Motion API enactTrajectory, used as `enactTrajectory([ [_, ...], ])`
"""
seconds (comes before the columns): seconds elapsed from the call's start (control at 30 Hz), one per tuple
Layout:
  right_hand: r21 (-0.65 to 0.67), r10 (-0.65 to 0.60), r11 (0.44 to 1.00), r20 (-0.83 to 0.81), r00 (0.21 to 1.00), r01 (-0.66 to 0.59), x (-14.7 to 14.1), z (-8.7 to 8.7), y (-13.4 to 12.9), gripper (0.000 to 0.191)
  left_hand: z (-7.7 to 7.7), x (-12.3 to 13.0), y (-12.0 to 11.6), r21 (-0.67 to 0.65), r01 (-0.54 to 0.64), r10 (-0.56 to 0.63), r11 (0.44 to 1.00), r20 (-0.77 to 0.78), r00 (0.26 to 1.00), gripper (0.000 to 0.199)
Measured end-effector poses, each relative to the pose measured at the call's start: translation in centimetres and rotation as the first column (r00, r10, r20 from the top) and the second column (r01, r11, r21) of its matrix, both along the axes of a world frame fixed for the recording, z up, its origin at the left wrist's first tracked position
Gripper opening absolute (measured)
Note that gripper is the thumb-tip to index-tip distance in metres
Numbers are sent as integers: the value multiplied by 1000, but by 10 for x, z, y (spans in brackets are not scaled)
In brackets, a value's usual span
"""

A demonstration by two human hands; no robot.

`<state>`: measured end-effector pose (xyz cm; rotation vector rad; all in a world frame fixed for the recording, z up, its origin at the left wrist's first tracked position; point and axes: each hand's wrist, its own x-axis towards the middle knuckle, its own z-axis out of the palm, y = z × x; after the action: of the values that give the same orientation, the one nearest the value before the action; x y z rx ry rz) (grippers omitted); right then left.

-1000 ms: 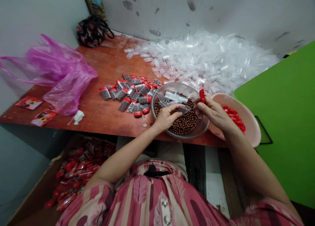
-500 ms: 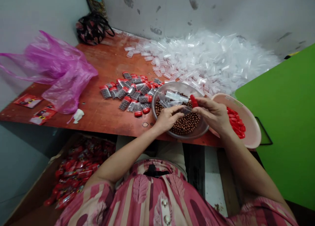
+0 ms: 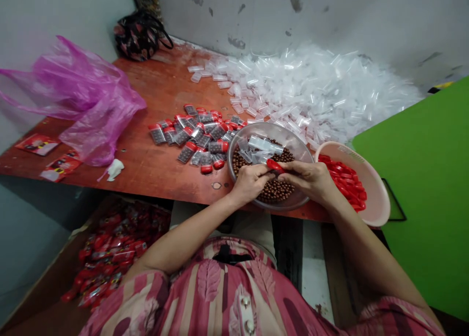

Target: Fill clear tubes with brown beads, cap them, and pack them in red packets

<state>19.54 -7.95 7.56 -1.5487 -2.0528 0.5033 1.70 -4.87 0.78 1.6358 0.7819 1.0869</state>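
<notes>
Over a metal bowl of small brown balls, my two hands meet. My left hand is closed on a small clear plastic container, mostly hidden by the fingers. A red cap is pinched in my right hand and sits against the container's end; whether it is fully seated I cannot tell. Several empty clear containers lie on the balls inside the bowl. Just right of the bowl, a pale pink basin holds many loose red caps.
Filled, red-capped containers are heaped left of the bowl. Behind it spreads a large pile of clear containers. A pink plastic bag, red printed cards and a dark handbag lie leftward. A green panel stands at right.
My right hand has brought the red cap left and down onto the container in my left hand. The heaps on the table look the same.
</notes>
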Motion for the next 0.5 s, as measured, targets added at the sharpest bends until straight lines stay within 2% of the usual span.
enactTrajectory([
  [0.1, 18, -44, 999, -35, 998, 44, -1, -12, 0, 26, -1, 0, 2, -12, -14, 14, 1000, -6, 1000, 19],
  [0.2, 34, -139, 989, -168, 976, 147, -4, -22, 1, 29, -2, 2, 7, -67, -7, 9, 998, 28, 1000, 20],
  [0.33, -59, -201, 979, -353, 914, 193, -8, -19, 3, 25, -5, 6, 11, -103, 15, -4, 995, 102, 995, 24],
  [0.43, -136, -265, 964, -500, 825, 227, -12, -15, 5, 24, -7, 8, 11, -92, -17, 27, 996, 110, 994, 26],
  [0.5, -143, -284, 959, -552, 784, 246, -15, -16, 6, 24, -7, 9, 11, -84, -22, 31, 996, 106, 994, 25],
])
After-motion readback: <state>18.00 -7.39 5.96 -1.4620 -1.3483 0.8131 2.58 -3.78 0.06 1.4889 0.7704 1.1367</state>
